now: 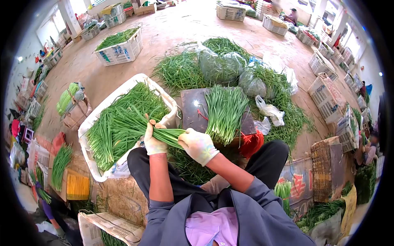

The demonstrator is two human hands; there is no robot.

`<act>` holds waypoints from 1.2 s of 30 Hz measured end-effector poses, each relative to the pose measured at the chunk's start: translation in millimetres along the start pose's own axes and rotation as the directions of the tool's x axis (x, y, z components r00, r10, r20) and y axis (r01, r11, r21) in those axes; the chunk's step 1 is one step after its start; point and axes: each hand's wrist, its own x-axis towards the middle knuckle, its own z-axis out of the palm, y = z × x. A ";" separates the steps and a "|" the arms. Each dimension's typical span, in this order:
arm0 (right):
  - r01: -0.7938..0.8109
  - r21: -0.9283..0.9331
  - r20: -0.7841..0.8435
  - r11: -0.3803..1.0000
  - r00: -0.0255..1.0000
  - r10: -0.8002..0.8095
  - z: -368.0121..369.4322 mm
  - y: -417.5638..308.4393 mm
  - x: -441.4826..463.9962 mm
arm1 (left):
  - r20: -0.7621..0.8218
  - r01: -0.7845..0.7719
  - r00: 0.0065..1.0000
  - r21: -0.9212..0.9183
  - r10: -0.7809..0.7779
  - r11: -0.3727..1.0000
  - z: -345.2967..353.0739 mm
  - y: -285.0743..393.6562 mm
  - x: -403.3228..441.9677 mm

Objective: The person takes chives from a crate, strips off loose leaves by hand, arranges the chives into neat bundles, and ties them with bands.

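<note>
A bunch of long green chives is held between my two gloved hands over the near right edge of a white plastic crate. My left hand, bare at the fingertips, closes around the middle of the bunch. Fingers of my right hand are closed on the pale stem ends. More chives fill the crate, leaves and stems in layers. Right of my hands, a neat pile of chives lies on a dark board, beside a thin red tie.
Red ties hang at the board's near right edge. Loose greens and stuffed clear plastic bags lie beyond it. Another filled crate stands farther off. Crates line the right side, and a person sits far back.
</note>
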 end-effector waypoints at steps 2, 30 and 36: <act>-0.018 0.006 0.021 1.000 1.000 0.018 -7.8 8.3 -11.2 | -0.042 -0.026 0.999 0.012 0.026 1.000 3.5 1.8 1.1; -0.918 0.228 0.231 0.324 0.374 0.898 18.7 208.2 -33.5 | -0.277 0.104 0.925 0.842 -0.260 -0.530 33.3 -222.6 134.8; -0.931 0.249 0.376 0.266 0.346 0.859 25.5 220.5 -35.8 | -0.569 0.287 0.723 0.763 -0.392 -0.579 -23.7 -226.8 88.2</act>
